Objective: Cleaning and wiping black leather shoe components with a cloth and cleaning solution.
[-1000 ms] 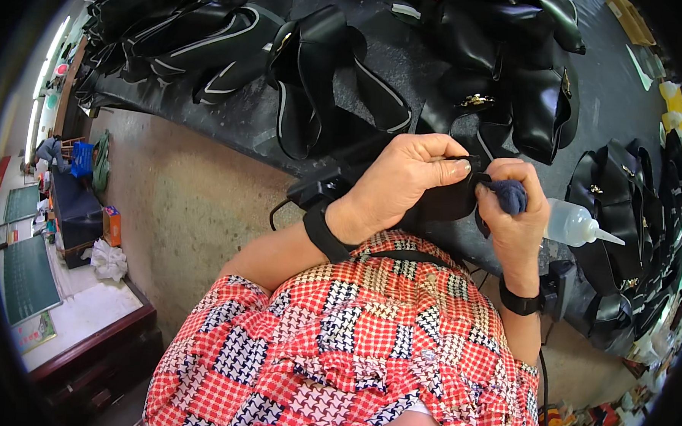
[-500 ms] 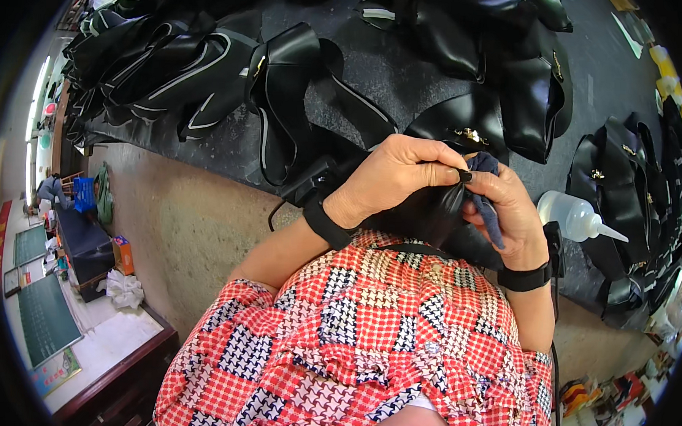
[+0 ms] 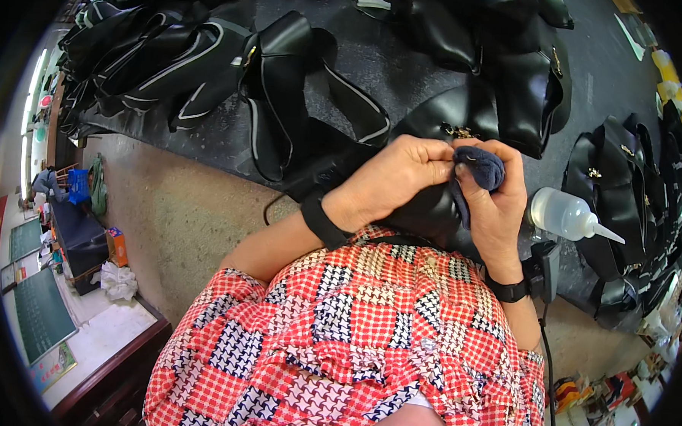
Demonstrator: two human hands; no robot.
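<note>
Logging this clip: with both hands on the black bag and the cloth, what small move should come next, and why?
Probably a short rub with the cloth across the bag near its gold clasp. The right hand holds the cloth bunched there, and the left hand steadies the bag.

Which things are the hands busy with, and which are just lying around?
Being used:
- left hand gripping the black bag
- right hand pressing a dark blue cloth on that bag

Just lying about:
- squeeze bottle beside the right hand
- other black bags spread over the dark table
- black plug box near the right wrist
</note>
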